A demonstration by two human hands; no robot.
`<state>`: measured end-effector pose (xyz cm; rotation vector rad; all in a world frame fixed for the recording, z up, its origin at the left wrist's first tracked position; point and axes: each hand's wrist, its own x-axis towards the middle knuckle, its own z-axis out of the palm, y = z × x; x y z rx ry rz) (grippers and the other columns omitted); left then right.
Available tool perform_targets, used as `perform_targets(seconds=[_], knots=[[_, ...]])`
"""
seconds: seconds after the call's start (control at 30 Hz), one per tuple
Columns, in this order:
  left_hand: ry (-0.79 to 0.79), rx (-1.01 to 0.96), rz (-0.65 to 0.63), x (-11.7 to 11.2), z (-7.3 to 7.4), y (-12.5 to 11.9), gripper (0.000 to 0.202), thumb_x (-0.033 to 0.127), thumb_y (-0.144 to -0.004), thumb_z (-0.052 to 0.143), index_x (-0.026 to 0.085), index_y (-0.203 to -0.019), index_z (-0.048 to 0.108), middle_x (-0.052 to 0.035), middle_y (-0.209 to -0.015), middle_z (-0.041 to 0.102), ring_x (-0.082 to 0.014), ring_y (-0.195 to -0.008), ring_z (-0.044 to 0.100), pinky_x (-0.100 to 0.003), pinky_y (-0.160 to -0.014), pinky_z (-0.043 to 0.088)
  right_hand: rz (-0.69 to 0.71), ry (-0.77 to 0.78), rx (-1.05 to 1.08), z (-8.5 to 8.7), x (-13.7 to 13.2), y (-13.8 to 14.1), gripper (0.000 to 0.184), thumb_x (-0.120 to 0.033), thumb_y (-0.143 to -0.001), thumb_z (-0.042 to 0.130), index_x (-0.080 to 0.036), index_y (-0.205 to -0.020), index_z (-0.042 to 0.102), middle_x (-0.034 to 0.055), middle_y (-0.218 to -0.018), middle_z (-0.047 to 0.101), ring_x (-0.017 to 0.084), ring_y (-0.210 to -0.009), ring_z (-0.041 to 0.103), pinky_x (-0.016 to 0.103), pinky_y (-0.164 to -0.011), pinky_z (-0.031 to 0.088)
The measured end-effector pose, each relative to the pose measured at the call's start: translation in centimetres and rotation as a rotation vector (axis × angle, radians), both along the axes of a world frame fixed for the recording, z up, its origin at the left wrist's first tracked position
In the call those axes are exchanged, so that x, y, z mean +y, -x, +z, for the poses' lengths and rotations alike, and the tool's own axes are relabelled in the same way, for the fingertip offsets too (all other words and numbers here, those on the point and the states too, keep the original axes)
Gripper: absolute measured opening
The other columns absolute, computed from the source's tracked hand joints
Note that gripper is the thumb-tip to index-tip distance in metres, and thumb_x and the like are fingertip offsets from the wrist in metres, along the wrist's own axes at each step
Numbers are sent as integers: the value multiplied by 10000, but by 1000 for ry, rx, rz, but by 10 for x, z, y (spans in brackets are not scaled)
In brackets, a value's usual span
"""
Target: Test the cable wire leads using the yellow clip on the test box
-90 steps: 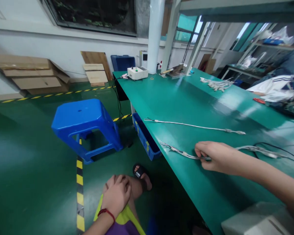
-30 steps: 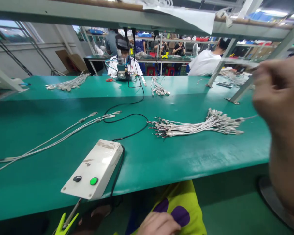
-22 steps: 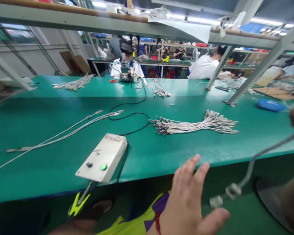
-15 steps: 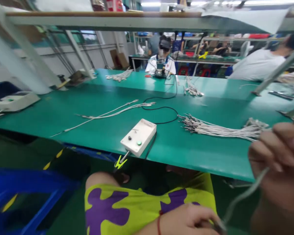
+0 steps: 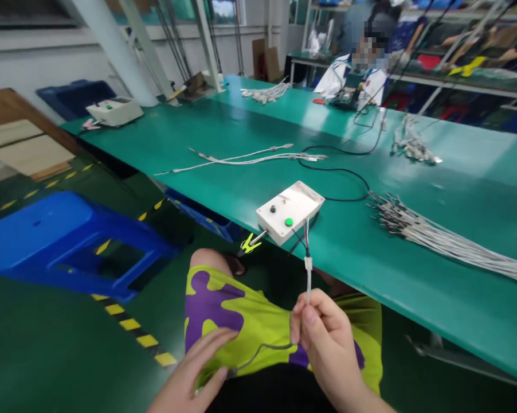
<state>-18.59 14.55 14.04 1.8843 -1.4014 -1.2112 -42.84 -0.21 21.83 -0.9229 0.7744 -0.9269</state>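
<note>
Pinching slim white plastic-sheathed cable (image 5: 309,281) in right hand (image 5: 327,338), holding left hand (image 5: 193,367) open, probably orienting thin multicoloured wires (image 5: 306,248), next needing steadiness.

Green tabletop (image 5: 348,241) (glossy), white box (image 5: 290,203), cable bundle (image 5: 439,242)

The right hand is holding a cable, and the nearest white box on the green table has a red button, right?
No: the button on that white box is green, as the head view shows. The right hand is indeed holding a cable.
</note>
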Motion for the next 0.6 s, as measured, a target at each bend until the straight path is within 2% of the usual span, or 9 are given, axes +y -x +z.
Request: perform_targets(seconds=[0.07, 0.13, 0.23, 0.3, 0.37, 0.5, 0.6], knots=[[119, 158, 78, -40, 38, 27, 388, 445, -1041, 534, 383, -1402, 661, -27, -1525, 620, -295, -1470, 510, -482, -1267, 377, 48, -25, -4, -5, 5, -2, 205, -405, -1041, 643, -213, -970, 660, 2, -672, 644, 97, -558, 464, 227, -531, 307], [239, 447, 176, -81, 74, 49, 377, 415, -1064, 515, 339, -1406, 652, -55, -1449, 672, -267, -1353, 616, -417, -1200, 467, 77, -35, 8, -8, 9, -2, 216, -411, -1018, 677, -212, -936, 671, 8, -652, 663, 95, -536, 479, 218, -518, 317], [326, 861, 171, -127, 109, 73, 362, 401, -1063, 540, 253, -1362, 681, -101, -1315, 742, -263, -1204, 701, -383, -1083, 551, 78, -43, 45, -11, 14, 0, 254, -444, -963, 740, -207, -887, 689, 24, -614, 685, 99, -498, 508, 204, -483, 318], [329, 1004, 162, -145, 120, 83, 344, 394, -1053, 571, 218, -1316, 705, -112, -1231, 770, -247, -1117, 731, -353, -1015, 579, 47, -75, 100, -13, 17, 2, 293, -478, -914, 786, -203, -860, 699, 35, -597, 698, 95, -472, 510, 189, -461, 301], [294, 1059, 199, -155, 123, 89, 299, 385, -1038, 608, 204, -1239, 734, -99, -1119, 793, -207, -989, 753, -303, -921, 600, 3, -111, 159, -15, 20, 4, 341, -512, -872, 817, -195, -825, 700, 43, -591, 710, 78, -434, 482, 176, -443, 286], [222, 1052, 307, -161, 125, 95, 244, 387, -1012, 652, 173, -1038, 765, -58, -869, 781, -149, -746, 729, -235, -722, 594, -22, -142, 193, -20, 23, 1, 387, -530, -817, 852, -183, -770, 690, 62, -605, 730, 73, -391, 478, 173, -411, 321], [167, 1054, 337, -161, 126, 95, 264, 386, -1019, 634, 156, -991, 762, -48, -797, 754, -125, -660, 693, -201, -622, 557, 8, -130, 210, -23, 22, -2, 362, -509, -803, 861, -187, -756, 703, 64, -625, 726, 99, -396, 513, 197, -399, 363]])
